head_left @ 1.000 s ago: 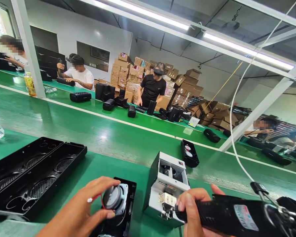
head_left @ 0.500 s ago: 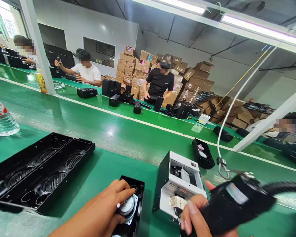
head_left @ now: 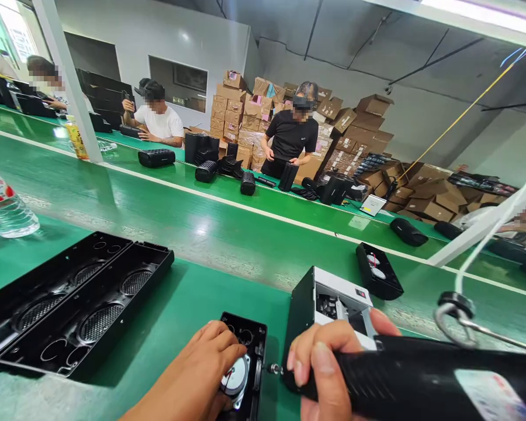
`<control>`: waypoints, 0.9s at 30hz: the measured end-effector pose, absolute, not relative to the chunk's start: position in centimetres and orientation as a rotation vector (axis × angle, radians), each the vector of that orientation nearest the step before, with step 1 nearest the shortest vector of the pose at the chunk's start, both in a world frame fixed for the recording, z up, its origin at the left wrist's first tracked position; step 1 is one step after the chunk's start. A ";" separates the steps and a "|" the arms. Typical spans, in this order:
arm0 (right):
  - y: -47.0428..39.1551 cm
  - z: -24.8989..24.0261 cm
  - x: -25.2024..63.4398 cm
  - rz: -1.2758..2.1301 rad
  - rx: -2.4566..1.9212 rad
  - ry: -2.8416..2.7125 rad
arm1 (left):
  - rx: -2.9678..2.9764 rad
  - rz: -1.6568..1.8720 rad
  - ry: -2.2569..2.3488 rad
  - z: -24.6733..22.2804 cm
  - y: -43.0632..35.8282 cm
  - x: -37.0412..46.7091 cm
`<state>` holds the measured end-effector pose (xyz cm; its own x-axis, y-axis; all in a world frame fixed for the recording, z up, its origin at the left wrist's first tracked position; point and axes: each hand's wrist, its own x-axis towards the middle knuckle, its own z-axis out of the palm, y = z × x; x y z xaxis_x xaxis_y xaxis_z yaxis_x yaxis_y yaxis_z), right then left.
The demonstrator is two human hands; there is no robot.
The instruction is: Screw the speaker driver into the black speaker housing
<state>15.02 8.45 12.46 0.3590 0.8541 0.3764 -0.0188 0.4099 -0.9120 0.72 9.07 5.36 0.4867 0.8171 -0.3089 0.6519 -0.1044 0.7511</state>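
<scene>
Head view. Left hand (head_left: 197,380) presses down on the round speaker driver (head_left: 235,374) seated in the small black housing (head_left: 245,351) at the bottom edge of the frame; fingers curled over the driver's near side, grip closed onto it, no gap visible. Right hand (head_left: 328,374) is wrapped fully around the black electric screwdriver (head_left: 416,380), all fingers closed on the barrel. The bit tip (head_left: 273,369) points left and sits just beside the right edge of the housing, looks like a screw on the tip, too small to be sure.

Judgement for doing this well: keep the driver pinned flat so it doesn't rotate, line the bit up square with the screw hole in the housing, keep left fingertips away from the tip.

Around the housing: white-and-black screw feeder box (head_left: 328,298) just behind it to the right, close to the screwdriver's path, could get bumped. Two long black speaker shells (head_left: 83,304) lie side by side to the left, well apart. Water bottle (head_left: 2,207) far left. Another small black part (head_left: 379,272) behind the feeder. A white cable (head_left: 495,240) with ring hook (head_left: 453,313) hangs over the tool; could tug it. The green surface (head_left: 193,304) carries all this; across the belt, other people work, cardboard boxes (head_left: 245,117) stacked behind.
</scene>
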 end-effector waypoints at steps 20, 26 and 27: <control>10.1 5.5 15.9 0.681 -1.082 -1.234 | 1.809 0.256 1.221 1.7 8.6 0.7; 10.6 3.5 17.8 0.640 -1.043 -1.396 | 1.812 0.291 1.213 1.9 8.4 0.8; 10.6 3.5 17.8 0.638 -1.063 -1.388 | 1.815 0.292 1.209 1.9 8.4 0.9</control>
